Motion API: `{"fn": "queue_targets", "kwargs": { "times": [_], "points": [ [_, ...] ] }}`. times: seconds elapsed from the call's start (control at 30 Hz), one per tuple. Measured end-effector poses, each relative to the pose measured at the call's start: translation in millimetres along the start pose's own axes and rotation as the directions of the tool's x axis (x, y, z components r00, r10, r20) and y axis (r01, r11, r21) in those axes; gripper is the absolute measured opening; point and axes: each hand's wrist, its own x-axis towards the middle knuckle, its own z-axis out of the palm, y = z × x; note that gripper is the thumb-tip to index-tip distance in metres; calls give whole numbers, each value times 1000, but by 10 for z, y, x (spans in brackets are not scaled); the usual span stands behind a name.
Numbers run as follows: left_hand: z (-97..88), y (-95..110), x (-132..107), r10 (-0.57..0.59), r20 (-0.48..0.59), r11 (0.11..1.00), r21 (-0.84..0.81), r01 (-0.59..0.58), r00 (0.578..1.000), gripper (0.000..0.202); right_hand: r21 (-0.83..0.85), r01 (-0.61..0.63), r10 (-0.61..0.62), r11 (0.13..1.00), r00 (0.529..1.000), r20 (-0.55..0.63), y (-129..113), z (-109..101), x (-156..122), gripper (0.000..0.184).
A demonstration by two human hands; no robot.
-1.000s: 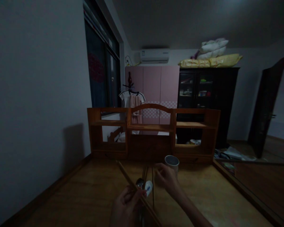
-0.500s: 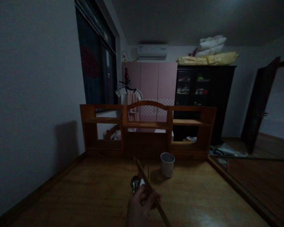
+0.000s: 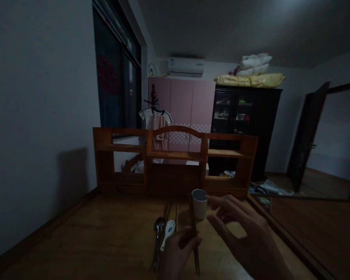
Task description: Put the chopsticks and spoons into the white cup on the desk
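My left hand (image 3: 177, 251), low in the middle of the view, is closed around a pair of brown chopsticks (image 3: 193, 217), tips pointing up and away. To the right, my right hand (image 3: 247, 229) is raised with thumb and fingers apart and holds nothing. Its fingertips appear close to the grey-white cup (image 3: 200, 209); whether they touch it I cannot tell. Left of the held pair, a metal spoon (image 3: 158, 225), a white ceramic spoon (image 3: 168, 232) with a blue mark and more chopsticks (image 3: 165, 212) lie on the table, partly hidden by my left hand.
A wooden shelf unit (image 3: 175, 155) stands along the back of the wooden table (image 3: 105, 237). The wall (image 3: 46, 116) borders the table's left side. A raised edge (image 3: 280, 235) runs along its right. Beyond are a pink wardrobe (image 3: 181, 101) and a dark cabinet (image 3: 262, 116).
My right hand has come into view from the right, fingers apart. The chopsticks in my left hand have swung from a leftward slant to nearly upright. The white spoon shows more fully.
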Motion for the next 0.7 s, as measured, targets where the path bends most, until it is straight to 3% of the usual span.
{"fn": "queue_targets", "kwargs": {
  "times": [0.1, 0.23, 0.37, 0.5, 0.7],
  "points": [
    [81, -37, -17, 20, 60, 999, 39, -22, 998, 16, 70, -130, 119, 989, 982, 148, 305, 160, 49, 29],
    [140, -87, -18, -22, 100, 995, 99, 12, 995, 14, 192, -231, 175, 954, 947, 269, 533, 319, -58, 25],
    [133, -185, 18, -3, 86, 995, 103, -6, 996, 16, 314, -307, 189, 898, 915, 355, 541, 342, -85, 6],
    [106, -256, 34, -1, 58, 999, 47, -2, 998, 23, 370, -328, 180, 869, 907, 381, 524, 367, -45, 3],
    [74, -139, -7, 67, -8, 996, 59, -66, 998, 27, 399, -316, 140, 861, 900, 412, 543, 460, 5, 4]
  ]
}}
